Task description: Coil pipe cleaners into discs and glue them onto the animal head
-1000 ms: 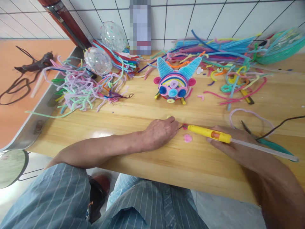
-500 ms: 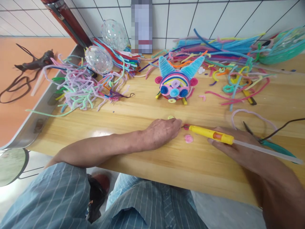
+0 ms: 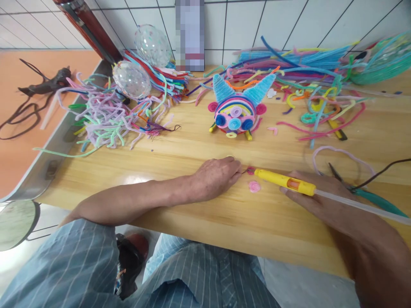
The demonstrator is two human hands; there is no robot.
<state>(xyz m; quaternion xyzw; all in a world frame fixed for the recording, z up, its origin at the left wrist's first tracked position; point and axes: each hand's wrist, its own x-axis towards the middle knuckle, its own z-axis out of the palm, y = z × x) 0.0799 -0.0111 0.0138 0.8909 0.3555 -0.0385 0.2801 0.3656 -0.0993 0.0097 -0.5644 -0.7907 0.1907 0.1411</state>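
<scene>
My right hand (image 3: pixel 308 190) grips a yellow hot glue gun (image 3: pixel 285 182), a clear glue stick trailing from its back end. Its nozzle points left, over a dark pink coil (image 3: pixel 250 170) on the tabletop. Close to that tip, my left hand (image 3: pixel 218 177) rests on the wood with fingers closed; what they pinch, if anything, is hidden. A pale yellow coil (image 3: pixel 230 158) shows only as an edge behind the left knuckles. Just below the nozzle lies a light pink coil (image 3: pixel 254 187). Farther back stands a colourful pipe-cleaner animal head (image 3: pixel 236 113) with blue horns.
Tangled pipe cleaners (image 3: pixel 102 111) heap at the left, near two clear dotted balls (image 3: pixel 131 79). More bundles (image 3: pixel 295 60) lie along the tiled wall. Green-handled pliers (image 3: pixel 379 201) sit beside my right hand, with a dark cable (image 3: pixel 382 173) over them. A yellow cutter (image 3: pixel 337 128) lies at the right.
My left hand has shifted slightly up and left, covering most of the pale yellow coil. The glue gun stays nearly in place.
</scene>
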